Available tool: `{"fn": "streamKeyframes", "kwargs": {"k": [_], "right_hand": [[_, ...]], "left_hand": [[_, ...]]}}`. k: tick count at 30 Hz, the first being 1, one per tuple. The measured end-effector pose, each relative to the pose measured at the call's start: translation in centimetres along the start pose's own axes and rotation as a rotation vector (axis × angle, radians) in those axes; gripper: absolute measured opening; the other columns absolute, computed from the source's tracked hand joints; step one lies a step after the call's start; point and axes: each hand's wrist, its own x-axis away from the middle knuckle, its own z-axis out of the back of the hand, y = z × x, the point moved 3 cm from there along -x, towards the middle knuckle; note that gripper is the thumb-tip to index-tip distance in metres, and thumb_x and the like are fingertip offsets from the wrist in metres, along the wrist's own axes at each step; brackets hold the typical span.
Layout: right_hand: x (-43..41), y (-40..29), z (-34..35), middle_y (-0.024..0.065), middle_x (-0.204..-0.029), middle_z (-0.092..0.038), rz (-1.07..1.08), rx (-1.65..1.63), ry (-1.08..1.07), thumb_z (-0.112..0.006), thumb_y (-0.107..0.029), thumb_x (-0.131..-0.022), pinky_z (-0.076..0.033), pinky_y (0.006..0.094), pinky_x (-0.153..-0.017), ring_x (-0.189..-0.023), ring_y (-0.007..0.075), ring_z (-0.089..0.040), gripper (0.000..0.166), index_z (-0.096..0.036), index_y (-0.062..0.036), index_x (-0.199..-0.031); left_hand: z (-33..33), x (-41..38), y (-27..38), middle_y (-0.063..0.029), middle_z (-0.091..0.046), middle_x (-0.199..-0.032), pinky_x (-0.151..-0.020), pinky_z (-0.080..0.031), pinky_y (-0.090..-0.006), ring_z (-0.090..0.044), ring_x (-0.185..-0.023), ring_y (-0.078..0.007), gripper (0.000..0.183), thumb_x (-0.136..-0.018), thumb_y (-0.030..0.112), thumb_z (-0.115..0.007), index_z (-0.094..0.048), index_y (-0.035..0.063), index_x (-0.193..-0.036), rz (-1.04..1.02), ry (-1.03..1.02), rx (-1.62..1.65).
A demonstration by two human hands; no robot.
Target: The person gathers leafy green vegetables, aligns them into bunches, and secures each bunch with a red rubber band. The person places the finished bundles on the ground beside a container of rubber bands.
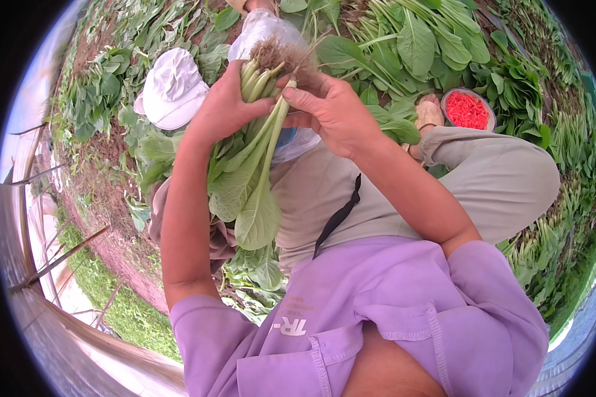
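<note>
My left hand (228, 106) is wrapped around a bunch of leafy greens (243, 173), with the pale stems and brown roots (278, 54) uppermost and the broad leaves hanging down over my leg. Thumb and fingers of my right hand (328, 109) pinch a pale stem at the root end, against the right side of that bunch. The palm side and some fingers of my left hand are hidden by the stems. Beneath the hands, clear plastic (303, 144) with something blue lies near my lap.
A white cap (174, 89) lies on plants at the left. A bowl of small red pieces (467, 110) stands beside my foot (428, 111) at the right. Pulled greens (417, 44) lie ahead. More plants grow on both sides, and poles (69, 255) cross at the left edge.
</note>
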Motion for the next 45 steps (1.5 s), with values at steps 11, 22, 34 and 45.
{"fn": "streamKeyframes", "kwargs": {"k": [11,22,34,45], "right_hand": [[-1.3,0.9,-0.4,0.0079,-0.076,-0.057,0.122,0.046,0.13,-0.066,-0.006,-0.073,-0.05,0.023,-0.05,-0.061,0.012,-0.057,0.025,-0.05,0.0052,-0.09],[-1.7,1.1,-0.4,0.0087,-0.073,-0.055,0.163,0.112,0.163,-0.059,-0.004,-0.078,-0.051,0.0257,-0.049,-0.059,0.0145,-0.058,0.016,-0.046,0.0041,-0.083],[-1.7,0.3,-0.5,0.0033,-0.072,-0.059,0.109,0.245,0.172,-0.058,-0.016,-0.081,-0.046,0.0209,-0.045,-0.058,0.0079,-0.055,0.019,-0.057,-0.0004,-0.092],[-2.7,-2.3,0.9,0.0017,-0.064,-0.055,0.072,0.45,-0.079,-0.059,-0.018,-0.081,-0.041,0.0204,-0.041,-0.047,0.0061,-0.049,0.018,-0.054,-0.0004,-0.083]], "left_hand": [[0.2,0.5,-0.6,-0.0219,-0.05,-0.105,-0.086,-0.038,-0.0325,-0.05,-0.098,-0.0262,0.067,-0.073,0.038,-0.057,-0.033,-0.0043,-0.119,-0.003,-0.09,0.267],[-0.3,0.7,0.0,-0.0255,-0.049,-0.108,-0.088,-0.036,-0.0347,-0.047,-0.104,-0.0316,0.066,-0.08,0.043,-0.05,-0.033,-0.0081,-0.118,0.01,-0.018,0.147],[-0.2,0.9,1.0,-0.0291,-0.046,-0.11,-0.09,-0.036,-0.0362,-0.047,-0.105,-0.0353,0.084,-0.071,0.049,-0.06,-0.029,-0.0129,-0.118,-0.027,-0.018,-0.112],[-0.2,1.1,1.7,-0.019,-0.052,-0.105,-0.083,-0.04,-0.0356,-0.052,-0.096,-0.0296,0.072,-0.061,0.018,-0.072,-0.032,-0.0024,-0.118,0.103,0.074,0.088]]}}
